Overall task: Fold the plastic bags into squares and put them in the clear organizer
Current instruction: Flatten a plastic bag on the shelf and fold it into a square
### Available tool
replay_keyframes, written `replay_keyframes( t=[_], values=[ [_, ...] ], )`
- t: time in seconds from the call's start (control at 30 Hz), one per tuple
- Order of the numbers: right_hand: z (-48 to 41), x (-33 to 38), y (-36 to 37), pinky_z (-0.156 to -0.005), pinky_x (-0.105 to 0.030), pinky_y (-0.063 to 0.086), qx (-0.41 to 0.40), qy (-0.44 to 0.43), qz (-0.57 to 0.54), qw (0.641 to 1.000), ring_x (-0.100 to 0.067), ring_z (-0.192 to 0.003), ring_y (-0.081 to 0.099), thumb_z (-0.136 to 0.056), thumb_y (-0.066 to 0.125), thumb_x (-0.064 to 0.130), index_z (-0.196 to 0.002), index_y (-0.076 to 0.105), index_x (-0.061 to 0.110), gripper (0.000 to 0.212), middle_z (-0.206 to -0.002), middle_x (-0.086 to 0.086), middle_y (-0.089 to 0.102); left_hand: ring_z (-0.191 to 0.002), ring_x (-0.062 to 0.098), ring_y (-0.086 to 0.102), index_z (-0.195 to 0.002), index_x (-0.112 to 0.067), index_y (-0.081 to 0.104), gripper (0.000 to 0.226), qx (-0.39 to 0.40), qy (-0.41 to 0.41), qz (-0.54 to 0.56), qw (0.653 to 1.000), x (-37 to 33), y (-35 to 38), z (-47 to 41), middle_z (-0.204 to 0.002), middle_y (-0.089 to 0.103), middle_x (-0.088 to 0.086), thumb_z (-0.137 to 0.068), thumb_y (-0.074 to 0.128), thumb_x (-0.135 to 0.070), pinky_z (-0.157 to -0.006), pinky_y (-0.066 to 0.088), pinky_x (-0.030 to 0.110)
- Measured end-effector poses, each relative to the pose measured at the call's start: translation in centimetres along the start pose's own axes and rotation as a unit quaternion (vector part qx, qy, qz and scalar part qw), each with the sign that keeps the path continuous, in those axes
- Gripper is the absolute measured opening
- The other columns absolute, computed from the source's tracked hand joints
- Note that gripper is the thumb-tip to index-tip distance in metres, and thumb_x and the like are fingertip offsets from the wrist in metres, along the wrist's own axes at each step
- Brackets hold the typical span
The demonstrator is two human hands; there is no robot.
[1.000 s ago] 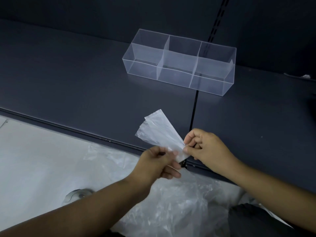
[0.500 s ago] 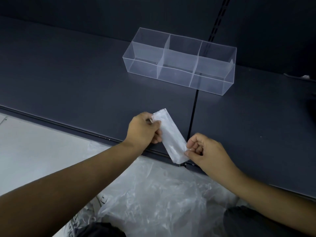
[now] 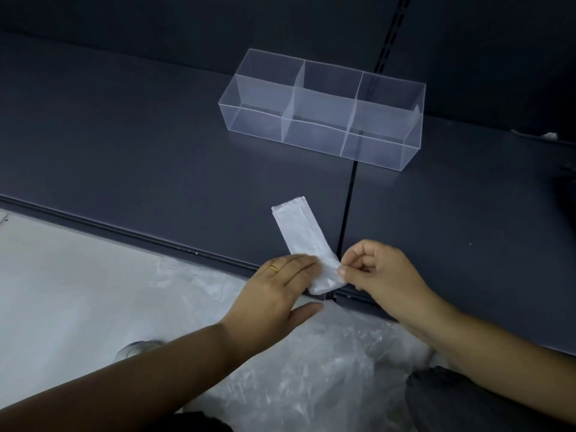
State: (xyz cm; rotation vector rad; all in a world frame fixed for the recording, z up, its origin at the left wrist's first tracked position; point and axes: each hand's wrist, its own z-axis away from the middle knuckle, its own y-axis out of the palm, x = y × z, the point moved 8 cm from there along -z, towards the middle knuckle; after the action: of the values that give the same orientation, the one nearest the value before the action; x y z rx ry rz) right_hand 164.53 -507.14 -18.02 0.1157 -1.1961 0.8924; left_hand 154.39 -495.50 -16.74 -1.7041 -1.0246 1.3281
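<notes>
Right hand [image 3: 383,275] on flat, narrow bag [image 3: 299,232]

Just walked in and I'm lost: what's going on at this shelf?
A person is folding a plastic bag on the dark shelf. It lies as a long narrow strip; the left hand presses flat on its near end while the right hand pinches that end. The clear organizer stands farther back.

- No text, label, brand, number or sign can be read in the head view.
- Surfaces inspected: clear organizer [image 3: 313,136]; folded plastic bag [image 3: 300,229] in front of the organizer; dark shelf [image 3: 124,135] beneath the organizer. Only plain surfaces are shown.
</notes>
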Motion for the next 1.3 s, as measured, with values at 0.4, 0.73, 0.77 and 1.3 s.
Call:
replay_keyframes(
  t=[0.4,0.73,0.77,1.3],
  values=[
    [-3.6,4.1,0.2,-0.073,-0.013,0.043,0.141,-0.127,0.164,0.968,0.000,-0.081,0.054,-0.075,0.081,0.024,-0.109,0.066,0.025,0.038,-0.093,0.018,0.062,-0.056,0.027,0.058,-0.089,-0.011,0.067,0.028,-0.016,-0.129,0.079,0.988,3.7,-2.6,-4.3,-0.061,0.058,0.002,-0.098,0.048,-0.030,-0.054,0.042,0.033],
    [-7.2,4.1,0.6,-0.058,-0.022,0.048,-0.008,-0.041,0.165,0.985,-0.002,-0.046,0.053,-0.086,0.066,0.016,-0.065,0.066,0.022,0.022,-0.057,0.006,0.064,-0.057,0.012,0.065,-0.103,-0.013,0.057,0.009,-0.072,-0.413,0.390,0.820,9.4,0.1,-4.2,-0.081,0.067,0.006,-0.096,0.056,-0.017,-0.050,0.056,0.026],
    [-7.4,4.2,0.6,-0.062,-0.025,0.049,-0.011,-0.042,0.174,0.984,-0.004,-0.049,0.053,-0.086,0.065,0.016,-0.064,0.066,0.021,0.023,-0.057,0.007,0.062,-0.059,0.010,0.064,-0.110,-0.015,0.053,0.017,-0.098,-0.401,0.345,0.843,9.5,-0.6,-4.1,-0.081,0.065,0.001,-0.094,0.059,-0.017,-0.050,0.053,0.022],
    [-4.4,3.5,2.1,-0.082,-0.033,0.028,-0.153,-0.163,0.364,0.904,-0.016,-0.100,0.049,-0.082,0.059,0.057,-0.103,0.054,0.025,0.038,-0.102,0.007,0.055,-0.149,0.019,-0.001,-0.153,-0.017,0.005,0.082,0.138,-0.141,-0.172,0.965,7.1,1.5,-4.1,-0.162,0.005,0.000,-0.088,-0.003,-0.066,-0.119,-0.003,0.047]
  ],
)
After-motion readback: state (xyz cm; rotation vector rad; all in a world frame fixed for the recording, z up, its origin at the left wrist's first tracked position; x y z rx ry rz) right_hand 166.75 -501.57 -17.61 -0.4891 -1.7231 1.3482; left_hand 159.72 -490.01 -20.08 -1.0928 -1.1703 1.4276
